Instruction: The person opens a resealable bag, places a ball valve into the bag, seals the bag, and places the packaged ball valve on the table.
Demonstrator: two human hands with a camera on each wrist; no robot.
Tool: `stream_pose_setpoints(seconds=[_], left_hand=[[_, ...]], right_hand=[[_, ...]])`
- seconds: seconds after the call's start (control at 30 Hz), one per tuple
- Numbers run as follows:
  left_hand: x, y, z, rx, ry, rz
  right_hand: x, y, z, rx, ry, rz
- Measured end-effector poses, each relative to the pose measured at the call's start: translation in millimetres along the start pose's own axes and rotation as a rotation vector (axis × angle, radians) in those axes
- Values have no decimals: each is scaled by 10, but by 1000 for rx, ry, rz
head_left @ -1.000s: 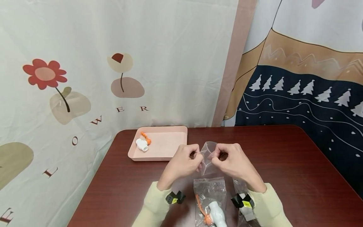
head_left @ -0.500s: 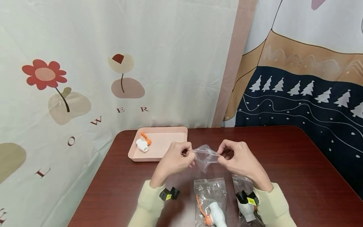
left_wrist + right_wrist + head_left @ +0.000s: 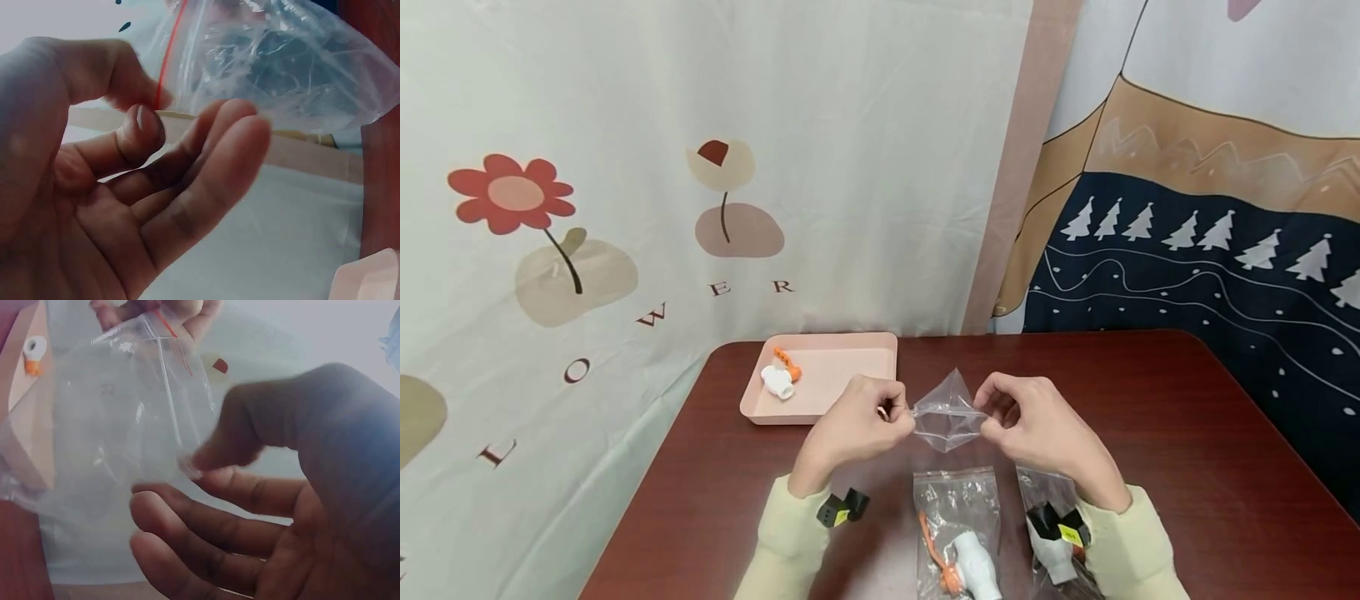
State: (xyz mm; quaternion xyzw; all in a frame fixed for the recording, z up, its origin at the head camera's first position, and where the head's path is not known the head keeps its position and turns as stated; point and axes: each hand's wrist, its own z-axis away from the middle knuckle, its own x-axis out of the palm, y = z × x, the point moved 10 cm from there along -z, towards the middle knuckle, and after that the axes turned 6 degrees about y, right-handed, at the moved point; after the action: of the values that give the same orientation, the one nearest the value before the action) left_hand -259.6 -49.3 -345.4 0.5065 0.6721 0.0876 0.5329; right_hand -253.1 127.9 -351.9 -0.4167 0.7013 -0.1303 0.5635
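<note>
A clear plastic zip bag (image 3: 950, 414) is stretched between both hands above the table, with no contents visible inside. My left hand (image 3: 859, 423) pinches one side between thumb and index finger. On the other side my right hand (image 3: 1051, 423) pinches it the same way. Along the mouth runs a red line, seen in the left wrist view on the bag (image 3: 275, 69). Below the hands lies another zip bag (image 3: 940, 492) holding a white bottle-shaped piece (image 3: 976, 567) and an orange piece (image 3: 950, 577). A further filled bag (image 3: 1041, 483) is partly hidden by the right wrist.
A pink tray (image 3: 850, 367) stands at the table's back left. In it lie a white piece (image 3: 777, 382) and an orange piece (image 3: 790, 369). Behind the dark red table (image 3: 1150, 433) hang printed curtains (image 3: 865, 167).
Both hands have moved apart, the left one leftward and the right one slightly rightward. The clear bag between them is pulled wider. The tray and the filled bags stay in place.
</note>
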Motion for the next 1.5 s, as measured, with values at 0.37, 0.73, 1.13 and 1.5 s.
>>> stream_pose_setpoints(seconds=[0.37, 0.73, 1.13, 1.5], left_hand=[[155, 16, -47, -84, 46, 148], [90, -157, -34, -206, -2, 212], [190, -216, -50, -202, -109, 282], [-80, -825, -63, -285, -12, 2]], right_hand=[[-93, 127, -34, 65, 119, 5], [46, 234, -40, 110, -101, -169], [109, 393, -121, 240, -1, -332], [126, 417, -113, 280, -5, -343]])
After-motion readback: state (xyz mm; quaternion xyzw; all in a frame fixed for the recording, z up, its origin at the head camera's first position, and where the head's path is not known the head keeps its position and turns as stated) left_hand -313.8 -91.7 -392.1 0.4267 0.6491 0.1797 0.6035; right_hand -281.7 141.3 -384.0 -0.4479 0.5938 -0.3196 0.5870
